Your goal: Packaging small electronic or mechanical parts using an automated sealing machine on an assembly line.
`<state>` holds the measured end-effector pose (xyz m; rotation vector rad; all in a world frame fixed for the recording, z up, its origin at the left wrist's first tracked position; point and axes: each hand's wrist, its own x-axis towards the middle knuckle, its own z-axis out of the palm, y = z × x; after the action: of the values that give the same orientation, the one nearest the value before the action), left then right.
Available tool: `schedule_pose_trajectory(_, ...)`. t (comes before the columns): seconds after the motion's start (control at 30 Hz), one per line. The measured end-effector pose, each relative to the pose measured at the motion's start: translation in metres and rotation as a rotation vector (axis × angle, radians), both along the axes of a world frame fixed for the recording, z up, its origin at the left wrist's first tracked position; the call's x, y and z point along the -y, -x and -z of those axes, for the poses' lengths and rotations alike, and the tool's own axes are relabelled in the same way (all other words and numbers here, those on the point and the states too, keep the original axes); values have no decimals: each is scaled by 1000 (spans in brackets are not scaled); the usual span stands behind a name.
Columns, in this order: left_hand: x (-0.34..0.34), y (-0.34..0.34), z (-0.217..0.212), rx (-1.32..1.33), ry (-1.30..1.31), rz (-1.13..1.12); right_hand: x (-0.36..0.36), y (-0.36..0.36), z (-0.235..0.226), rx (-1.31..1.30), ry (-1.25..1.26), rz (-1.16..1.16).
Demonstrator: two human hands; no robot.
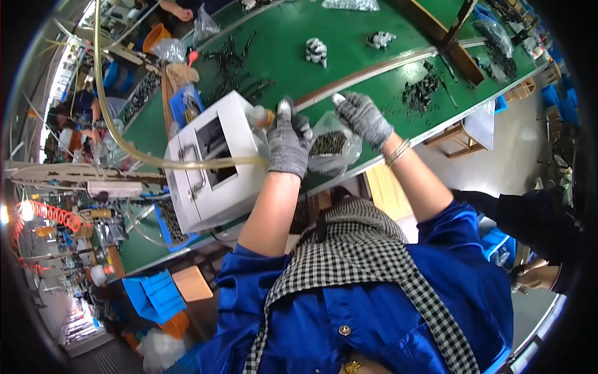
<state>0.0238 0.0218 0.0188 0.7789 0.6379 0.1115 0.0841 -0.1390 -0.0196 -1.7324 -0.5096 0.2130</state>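
My left hand [289,140], in a grey knit glove with pale fingertips, is beside the white metal box [180,187]. Its fingers are curled in; whatever they might hold is too small to make out. Across from it, my right hand [366,118] wears a matching glove, its fingers pressed together and pointing toward the left hand. Any small thing in that pinch cannot be made out. Between and just below the hands lies an open clear plastic bag [328,143] of small dark parts. A small bottle [260,116] with an orange-yellow part stands by the left hand.
A yellowish hose [128,149] arches over the box. On the green table [280,53] are black lever-like parts [230,59], a pile of dark pieces [422,90] and two grey-black clumps. A raised wooden strip [374,68] crosses beyond my hands. Another person's hand [539,277] is at far right.
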Motion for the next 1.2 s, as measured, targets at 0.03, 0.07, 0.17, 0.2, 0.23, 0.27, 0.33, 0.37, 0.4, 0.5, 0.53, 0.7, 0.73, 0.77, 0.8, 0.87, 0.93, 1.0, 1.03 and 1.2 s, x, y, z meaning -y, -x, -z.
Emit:
schedule_pose_trajectory(0.03,-2,0,1,2,16,-16,-5,0,-7,106,233,-27)
schedule_pose_trajectory(0.07,-5,0,3,13,27,-38,-12,-3,-19,225,459,-62)
schedule_pose_trajectory(0.17,-6,5,15,36,31,-60,-26,1,-20,366,828,-172)
schedule_pose_trajectory(0.2,-6,5,16,52,31,-67,-29,5,-18,375,972,-253)
schedule_pose_trajectory(0.23,-6,4,17,63,28,-71,-32,7,-19,385,1115,-332)
schedule_pose_trajectory(0.27,-5,8,16,39,48,-69,-33,12,-20,392,1115,-334)
schedule_pose_trajectory(0.33,-2,13,13,-11,88,-64,-33,18,-21,326,1094,-406)
schedule_pose_trajectory(0.37,-2,13,12,-9,86,-68,-33,18,-21,292,1083,-442)
schedule_pose_trajectory(0.4,-2,13,10,2,99,-55,-33,17,-17,296,1080,-445)
schedule_pose_trajectory(0.5,-1,15,9,18,124,-31,-31,16,6,427,874,-310)
schedule_pose_trajectory(0.53,-1,14,10,30,124,-29,-29,16,9,430,870,-319)
schedule_pose_trajectory(0.7,8,18,17,100,59,57,-21,15,19,534,792,-301)
schedule_pose_trajectory(0.73,12,23,17,84,74,98,-18,15,17,474,752,-270)
schedule_pose_trajectory(0.77,16,31,13,67,91,139,-18,16,14,486,737,-302)
schedule_pose_trajectory(0.8,16,40,10,66,83,102,-17,19,9,494,783,-287)
schedule_pose_trajectory(0.87,17,63,-1,94,-155,206,-22,23,12,517,820,-306)
schedule_pose_trajectory(0.93,4,99,-31,107,-187,278,-27,26,18,525,690,-321)
schedule_pose_trajectory(1.0,-14,136,-46,127,-211,346,-27,20,25,543,628,-367)
schedule_pose_trajectory(1.03,-22,152,-45,88,-225,318,-26,13,37,453,521,-368)
schedule_pose_trajectory(1.2,-59,221,-34,-40,-265,-11,-34,12,37,371,473,-406)
